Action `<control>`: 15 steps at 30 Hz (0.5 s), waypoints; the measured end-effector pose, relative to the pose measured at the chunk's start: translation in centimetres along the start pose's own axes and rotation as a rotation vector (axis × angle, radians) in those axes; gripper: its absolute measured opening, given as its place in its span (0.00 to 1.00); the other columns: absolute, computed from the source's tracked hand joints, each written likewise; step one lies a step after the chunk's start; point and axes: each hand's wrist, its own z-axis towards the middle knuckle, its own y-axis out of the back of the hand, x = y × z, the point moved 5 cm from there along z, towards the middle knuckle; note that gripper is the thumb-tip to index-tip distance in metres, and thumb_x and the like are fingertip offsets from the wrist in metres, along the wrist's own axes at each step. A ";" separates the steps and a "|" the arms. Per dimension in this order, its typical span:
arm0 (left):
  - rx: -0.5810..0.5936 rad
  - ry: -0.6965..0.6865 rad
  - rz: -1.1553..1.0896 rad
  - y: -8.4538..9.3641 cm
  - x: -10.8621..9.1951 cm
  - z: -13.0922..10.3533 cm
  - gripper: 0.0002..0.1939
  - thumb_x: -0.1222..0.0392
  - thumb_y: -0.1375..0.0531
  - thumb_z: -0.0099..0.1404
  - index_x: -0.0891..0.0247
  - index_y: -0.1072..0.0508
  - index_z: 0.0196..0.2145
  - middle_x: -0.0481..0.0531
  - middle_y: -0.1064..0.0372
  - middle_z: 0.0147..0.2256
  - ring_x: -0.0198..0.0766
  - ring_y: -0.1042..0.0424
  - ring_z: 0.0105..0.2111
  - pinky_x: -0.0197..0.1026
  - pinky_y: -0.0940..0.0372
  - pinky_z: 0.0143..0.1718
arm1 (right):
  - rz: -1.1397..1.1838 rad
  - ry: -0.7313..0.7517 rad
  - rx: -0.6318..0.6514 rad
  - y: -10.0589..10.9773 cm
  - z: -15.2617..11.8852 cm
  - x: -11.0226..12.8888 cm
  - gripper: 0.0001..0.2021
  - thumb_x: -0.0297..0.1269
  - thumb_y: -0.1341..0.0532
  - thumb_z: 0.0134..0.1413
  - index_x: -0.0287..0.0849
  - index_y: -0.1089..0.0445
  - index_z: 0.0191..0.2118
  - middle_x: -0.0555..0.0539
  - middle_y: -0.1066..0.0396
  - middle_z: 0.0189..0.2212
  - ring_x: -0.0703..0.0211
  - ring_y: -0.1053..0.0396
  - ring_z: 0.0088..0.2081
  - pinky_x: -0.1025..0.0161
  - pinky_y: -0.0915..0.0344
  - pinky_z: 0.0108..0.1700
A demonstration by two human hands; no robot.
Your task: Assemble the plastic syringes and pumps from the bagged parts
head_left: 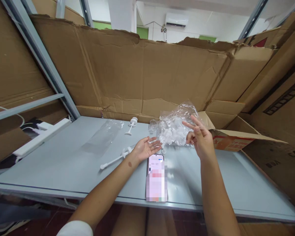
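My left hand (147, 149) is held palm up above the table with its fingers spread, holding nothing. My right hand (198, 134) is raised with two fingers stretched out and the others curled in; nothing shows in it. Between and behind the hands lies a clear plastic bag (173, 131) full of small white plastic parts. A phone (156, 180) showing 00:00 lies below the left hand at the table's front edge. Partly hidden behind my left hand is a white plastic piece with a long rod (113, 162). A similar white plastic piece (131, 126) lies farther back.
A flat clear plastic bag (104, 136) lies on the grey table (71, 157). An opened cardboard box (232, 141) stands at the right. At the left edge is a white power strip (43, 139). Cardboard walls (149, 72) and metal posts (48, 72) enclose the table.
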 end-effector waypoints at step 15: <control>-0.051 -0.012 -0.029 0.3 -0.2 0.3 0.12 0.59 0.49 0.62 0.70 0.36 0.40 0.63 0.33 0.37 0.46 0.28 0.39 0.44 0.29 0.35 | 0.009 0.049 -0.035 0.3 0.7 1.0 0.21 0.48 0.47 0.54 0.46 0.39 0.52 0.40 0.31 0.45 0.66 0.34 0.21 0.64 0.42 0.21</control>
